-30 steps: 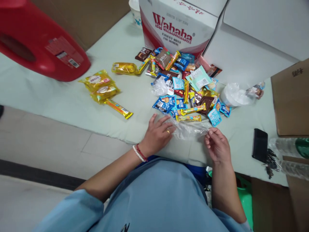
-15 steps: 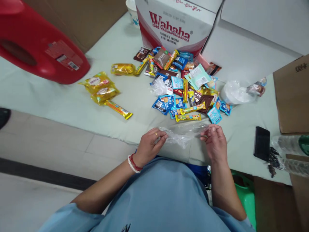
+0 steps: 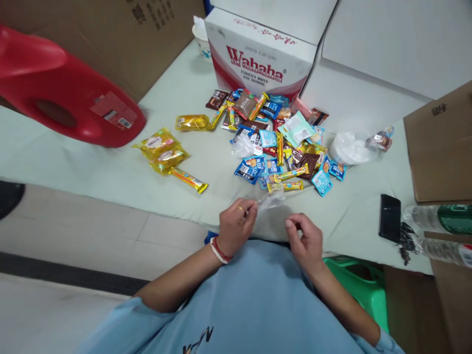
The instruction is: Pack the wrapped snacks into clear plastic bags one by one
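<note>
My left hand [image 3: 238, 223], with a ring and red and white bracelets, pinches a crumpled clear plastic bag [image 3: 272, 200] by one end. The bag's loose end reaches toward the front of a pile of wrapped snacks. To the right of it, my right hand [image 3: 305, 243] is curled with thumb and forefinger close together; whether anything is between them is hidden. Just beyond the hands are yellow snack sticks [image 3: 285, 187], blue cracker packets [image 3: 250, 168] and a brown packet [image 3: 309, 164]. A pale green packet [image 3: 297, 129] lies on the pile.
A Wahaha carton [image 3: 258, 64] stands behind the pile. At left are a red jug [image 3: 73, 93] and yellow-wrapped snacks [image 3: 162, 150]. To the right are a white bowl [image 3: 350, 152], a black phone [image 3: 390, 218], keys [image 3: 406, 238] and plastic bottles [image 3: 438, 219]. A green stool [image 3: 363, 280] stands below the table edge.
The bag was stretched between both hands; now it hangs from my left hand. My right hand has moved left and nearer to my body, apart from the visible part of the bag.
</note>
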`<state>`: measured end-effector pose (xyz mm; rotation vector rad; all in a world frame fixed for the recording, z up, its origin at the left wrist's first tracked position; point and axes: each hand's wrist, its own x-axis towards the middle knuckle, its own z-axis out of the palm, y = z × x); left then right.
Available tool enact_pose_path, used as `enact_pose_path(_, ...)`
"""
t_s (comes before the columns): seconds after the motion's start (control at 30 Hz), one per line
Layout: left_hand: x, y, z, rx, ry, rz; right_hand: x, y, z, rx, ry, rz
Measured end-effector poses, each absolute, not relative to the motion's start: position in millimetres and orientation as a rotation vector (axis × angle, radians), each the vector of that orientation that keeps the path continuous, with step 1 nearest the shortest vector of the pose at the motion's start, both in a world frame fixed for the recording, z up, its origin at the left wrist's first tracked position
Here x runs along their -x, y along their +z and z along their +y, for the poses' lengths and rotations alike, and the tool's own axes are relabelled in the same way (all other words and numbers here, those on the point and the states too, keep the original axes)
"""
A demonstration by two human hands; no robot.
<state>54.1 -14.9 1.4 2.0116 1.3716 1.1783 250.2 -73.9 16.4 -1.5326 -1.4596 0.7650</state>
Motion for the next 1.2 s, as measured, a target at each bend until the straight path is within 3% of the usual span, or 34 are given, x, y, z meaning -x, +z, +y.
enact_pose_path(0.1, -56, 4, -15, -2.089, 1.071, 1.108, -238, 17, -55, 1.454, 1.338, -1.201)
enact_pose_path(0.2, -54, 3, -11, -1.925, 1.0, 1.045, -227, 13, -38, 1.45, 1.45, -0.992)
enact_pose_path(0.57, 25, -23, -18, -0.781, 0.959, 1.409, -262, 0, -41, 1.688, 1.309, -0.549)
enact_pose_path(0.73, 42, -22, -35, -0.65, 0.849, 1.336, -280, -8, -51, 1.782, 1.328, -0.557)
enact_pose_path(0.87, 34, 6, -10, -0.519, 0.907, 1.068, -283, 3, -33, 1.709, 1.391, -0.511)
enact_pose_path(1.07, 21, 59, 36, -0.789, 1.0, 0.83, -293, 33, -9, 1.568, 1.091, -0.832)
enact_pose_path(1.2, 25, 52, 34, -0.88, 1.028, 0.877, -303, 27, -21, 1.692, 1.094, -0.919)
